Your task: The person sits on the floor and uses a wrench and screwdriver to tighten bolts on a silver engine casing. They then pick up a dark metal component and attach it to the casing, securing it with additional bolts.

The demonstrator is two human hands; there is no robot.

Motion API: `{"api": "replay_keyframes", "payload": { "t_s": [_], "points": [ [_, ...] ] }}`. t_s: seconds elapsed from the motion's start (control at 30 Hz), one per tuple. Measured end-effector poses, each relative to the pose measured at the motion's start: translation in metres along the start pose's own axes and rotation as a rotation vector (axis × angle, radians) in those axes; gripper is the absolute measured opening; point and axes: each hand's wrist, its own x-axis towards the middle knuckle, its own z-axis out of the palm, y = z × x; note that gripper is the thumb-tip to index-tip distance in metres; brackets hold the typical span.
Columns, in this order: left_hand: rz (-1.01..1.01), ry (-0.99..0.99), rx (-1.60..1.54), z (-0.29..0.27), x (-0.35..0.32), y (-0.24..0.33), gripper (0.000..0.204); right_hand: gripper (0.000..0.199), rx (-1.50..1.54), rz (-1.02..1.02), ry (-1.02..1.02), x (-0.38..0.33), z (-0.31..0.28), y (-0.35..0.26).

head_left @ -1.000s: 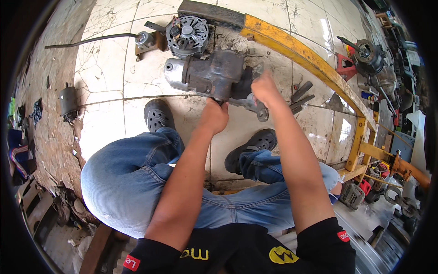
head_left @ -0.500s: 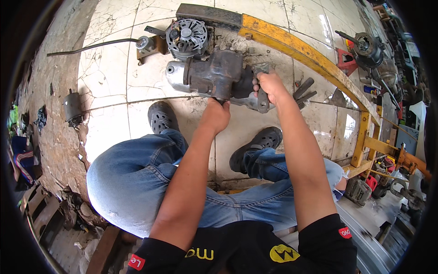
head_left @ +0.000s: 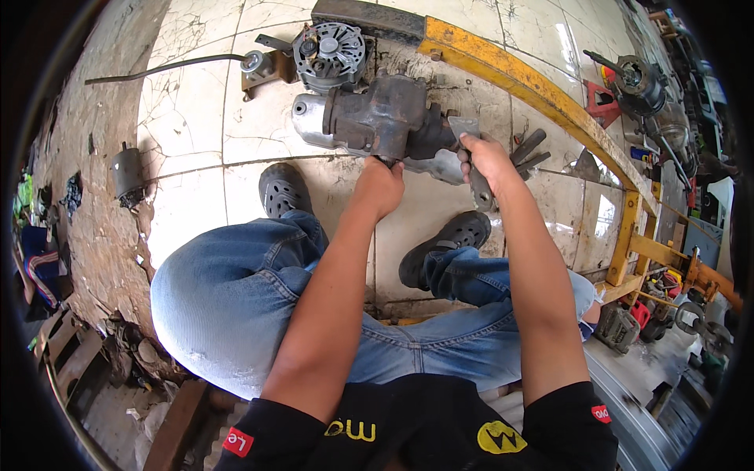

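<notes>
A dark, greasy gear housing [head_left: 385,118] with a silver end cover [head_left: 309,118] lies on its side on the tiles in front of me. My left hand [head_left: 380,187] is closed round the short shaft stub at the housing's near side; the fingertips are partly hidden beneath it. In my right hand [head_left: 488,161], wrapped round the handle, is a scraper [head_left: 463,125] with a flat, wide metal blade and a hole in the handle's end. Its blade stands just to the right of the housing's dark right end, pointing away from me.
An alternator [head_left: 330,55] sits behind the housing, beside a bracket with a long rod [head_left: 173,69]. A yellow steel beam [head_left: 534,82] curves past on the right. Dark bars [head_left: 528,147] lie right of my right hand. A small motor [head_left: 126,174] stands far left. My clogs [head_left: 284,191] flank the work.
My right hand has drawn the scraper to the right and a little toward me, off the housing's right end. My left hand keeps its hold on the shaft stub.
</notes>
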Motion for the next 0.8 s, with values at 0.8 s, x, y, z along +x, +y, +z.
{"api": "replay_keyframes", "payload": {
  "t_s": [0.8],
  "points": [
    [0.000, -0.025, -0.013, -0.002, 0.001, -0.001, 0.052, 0.023, -0.092, -0.016, -0.015, 0.008, 0.020, -0.003]
  ]
}}
